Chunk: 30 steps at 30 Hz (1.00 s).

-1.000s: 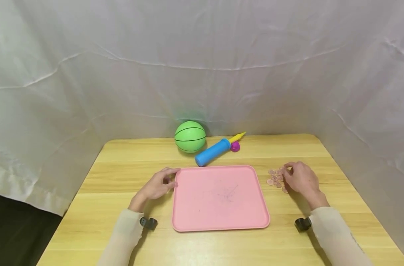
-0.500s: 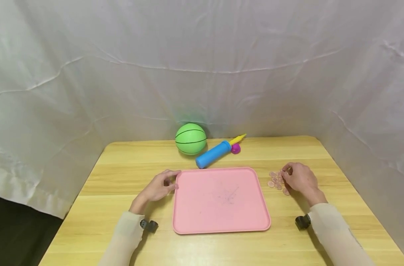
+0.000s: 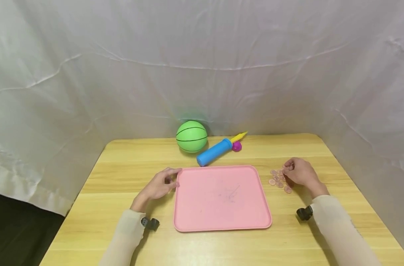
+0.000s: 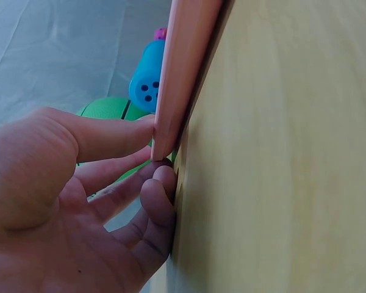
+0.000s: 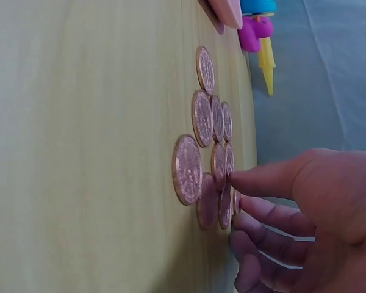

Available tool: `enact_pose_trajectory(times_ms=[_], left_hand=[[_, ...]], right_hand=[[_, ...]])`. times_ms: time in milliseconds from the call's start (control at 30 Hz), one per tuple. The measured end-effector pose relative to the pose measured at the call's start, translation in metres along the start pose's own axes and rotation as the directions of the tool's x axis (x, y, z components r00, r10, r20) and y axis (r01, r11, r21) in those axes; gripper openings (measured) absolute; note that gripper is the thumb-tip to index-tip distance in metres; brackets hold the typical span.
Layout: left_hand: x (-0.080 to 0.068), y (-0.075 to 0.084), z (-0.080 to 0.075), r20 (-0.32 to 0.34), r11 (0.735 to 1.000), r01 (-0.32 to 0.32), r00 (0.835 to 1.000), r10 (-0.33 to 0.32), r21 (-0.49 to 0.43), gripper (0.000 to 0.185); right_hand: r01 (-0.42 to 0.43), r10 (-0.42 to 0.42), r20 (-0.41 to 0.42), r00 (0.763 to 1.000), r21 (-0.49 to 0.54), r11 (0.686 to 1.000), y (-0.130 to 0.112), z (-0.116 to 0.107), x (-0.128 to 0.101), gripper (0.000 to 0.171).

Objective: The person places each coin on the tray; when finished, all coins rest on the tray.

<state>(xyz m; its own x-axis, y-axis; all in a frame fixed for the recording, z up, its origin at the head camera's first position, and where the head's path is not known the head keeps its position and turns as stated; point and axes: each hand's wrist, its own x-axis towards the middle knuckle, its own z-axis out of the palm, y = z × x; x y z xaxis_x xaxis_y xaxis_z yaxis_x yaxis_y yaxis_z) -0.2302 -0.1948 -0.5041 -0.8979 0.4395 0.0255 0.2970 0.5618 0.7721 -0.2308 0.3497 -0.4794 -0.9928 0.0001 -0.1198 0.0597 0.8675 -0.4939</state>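
My left hand [image 3: 158,184] holds the back left corner of a pink tray [image 3: 218,199]. In the left wrist view its thumb rests on the tray rim [image 4: 174,97], and the other fingers bend below the corner. To the tray's right several copper-coloured coins [image 3: 279,183] lie in a loose cluster, some overlapping. My right hand [image 3: 301,171] is at the far right side of this cluster. In the right wrist view its thumb and index finger pinch a coin [image 5: 236,201] that the fingers partly hide. The nearest flat coin [image 5: 187,170] lies just left of the thumb.
Behind the tray sit a green ball [image 3: 192,136] with black lines and a blue hand pump [image 3: 215,152] with a yellow nozzle [image 3: 239,136]. A small purple object [image 3: 237,146] is beside the pump. Grey cloth [image 3: 202,88] hangs around the wooden table [image 3: 218,251].
My right hand has shifted slightly back and right, uncovering more of the coin cluster. The left hand stays at the tray corner. The head view sways a little.
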Motion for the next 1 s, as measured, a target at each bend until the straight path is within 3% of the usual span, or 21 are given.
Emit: enact_pose_trajectory(times_ms=[333, 533, 633, 867, 1000], left_hand=[[0.002, 0.003, -0.003, -0.002, 1.0, -0.001, 1.0, 0.001, 0.013, 0.055], [0.001, 0.003, -0.002, 0.001, 1.0, 0.004, 1.0, -0.004, -0.005, 0.055], [0.0, 0.003, -0.002, -0.006, 1.0, 0.0, 1.0, 0.0, -0.009, 0.055], [0.0, 0.0, -0.001, -0.007, 1.0, -0.005, 1.0, 0.005, -0.003, 0.055], [0.0, -0.001, 0.0, -0.008, 1.0, 0.003, 1.0, -0.003, -0.017, 0.055]], right_hand=[[0.015, -0.017, -0.065, 0.998, -0.031, 0.999, 0.004, 0.0, 0.005, 0.035], [0.028, -0.03, -0.049, 0.998, -0.043, 0.999, 0.009, 0.002, 0.01, 0.034], [0.044, -0.044, -0.007, 0.999, -0.035, 0.998, 0.011, -0.002, 0.015, 0.033], [0.035, -0.035, 0.176, 0.984, -0.001, 0.999, 0.011, -0.016, 0.02, 0.032], [0.045, -0.044, 0.163, 0.986, -0.004, 0.999, 0.01, -0.015, 0.019, 0.029]])
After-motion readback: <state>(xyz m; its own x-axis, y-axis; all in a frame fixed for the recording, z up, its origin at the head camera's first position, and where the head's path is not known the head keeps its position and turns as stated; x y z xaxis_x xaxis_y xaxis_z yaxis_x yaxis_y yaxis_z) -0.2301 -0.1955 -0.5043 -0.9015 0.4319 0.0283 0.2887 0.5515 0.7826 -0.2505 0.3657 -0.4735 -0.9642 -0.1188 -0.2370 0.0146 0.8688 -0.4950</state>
